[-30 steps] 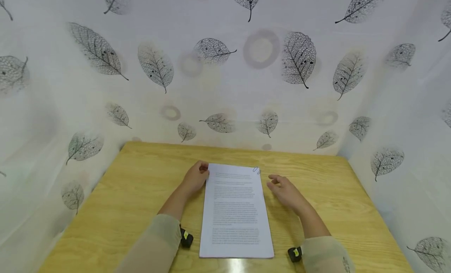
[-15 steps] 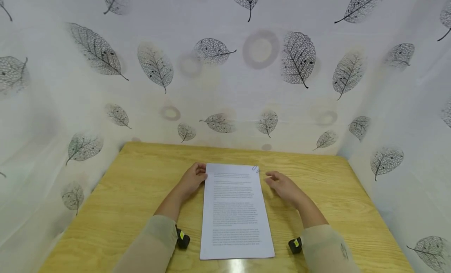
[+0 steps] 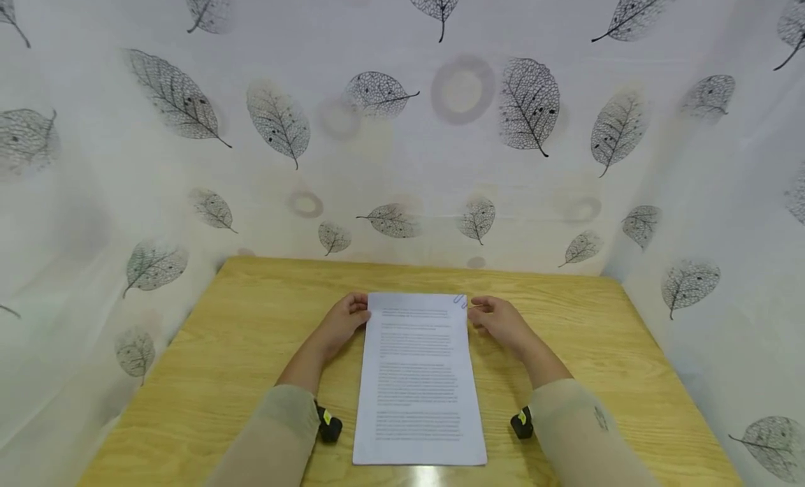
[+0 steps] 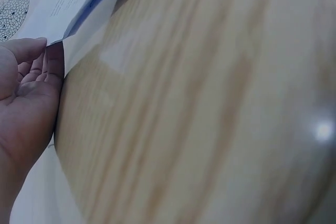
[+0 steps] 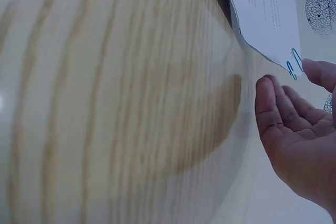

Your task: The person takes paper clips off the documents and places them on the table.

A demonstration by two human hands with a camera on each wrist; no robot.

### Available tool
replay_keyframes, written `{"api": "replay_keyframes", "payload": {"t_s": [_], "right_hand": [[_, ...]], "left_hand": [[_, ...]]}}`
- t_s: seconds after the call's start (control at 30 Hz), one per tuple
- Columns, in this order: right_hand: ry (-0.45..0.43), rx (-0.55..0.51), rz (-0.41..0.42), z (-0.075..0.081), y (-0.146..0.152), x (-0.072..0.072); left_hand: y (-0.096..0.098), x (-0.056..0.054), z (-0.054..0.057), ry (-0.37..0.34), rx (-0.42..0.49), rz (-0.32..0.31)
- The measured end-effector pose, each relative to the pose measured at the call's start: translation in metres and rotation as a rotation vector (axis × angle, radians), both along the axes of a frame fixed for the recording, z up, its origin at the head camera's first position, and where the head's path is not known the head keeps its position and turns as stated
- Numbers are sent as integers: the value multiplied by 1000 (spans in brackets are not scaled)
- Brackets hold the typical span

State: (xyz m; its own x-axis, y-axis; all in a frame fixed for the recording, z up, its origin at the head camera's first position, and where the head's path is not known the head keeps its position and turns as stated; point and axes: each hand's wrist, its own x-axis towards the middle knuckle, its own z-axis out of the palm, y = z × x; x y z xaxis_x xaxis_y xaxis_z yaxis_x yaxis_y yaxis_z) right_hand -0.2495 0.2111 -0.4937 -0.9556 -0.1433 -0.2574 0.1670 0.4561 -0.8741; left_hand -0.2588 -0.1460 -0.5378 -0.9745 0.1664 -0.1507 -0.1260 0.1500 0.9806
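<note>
A stack of printed paper sheets (image 3: 418, 382) lies lengthwise in front of me in the head view. Two blue paper clips (image 5: 294, 65) sit on its far right corner. My left hand (image 3: 342, 326) pinches the far left edge of the stack; in the left wrist view its thumb lies on top with the fingers beneath, and the sheet edge is raised there. Beside the clipped corner is my right hand (image 3: 499, 325), fingers loosely bent and thumb apart, holding nothing. In the right wrist view its fingertips are right by the stack's edge, palm facing up.
Under the stack is a wooden table (image 3: 251, 298) with a light reflection near its front. A white curtain (image 3: 402, 158) with a leaf print hangs behind it and along both sides. Each wrist carries a small black camera, such as the left one (image 3: 329, 425).
My right hand has moved left and away from me, up to the clipped corner. The left hand has shifted slightly left, staying at the far left edge. The far right corner has lifted a little.
</note>
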Motion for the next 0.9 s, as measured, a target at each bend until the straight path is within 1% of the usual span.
{"api": "replay_keyframes", "payload": {"t_s": [0.17, 0.33, 0.47, 0.67, 0.9], "right_hand": [[-9, -20, -72, -5, -7, -8], [-13, -82, -145, -7, -14, -10], [-24, -113, -177, -7, -18, -9], [-43, -92, -178, -8, -19, -9], [-43, -84, -160, -11, -19, -11]], "left_hand": [[2, 1, -1, -1, -4, 16], [3, 1, -1, -12, -21, 29], [2, 2, 1, -8, -30, 34], [2, 1, 2, -6, -26, 41], [1, 3, 2, -1, -13, 44]]}}
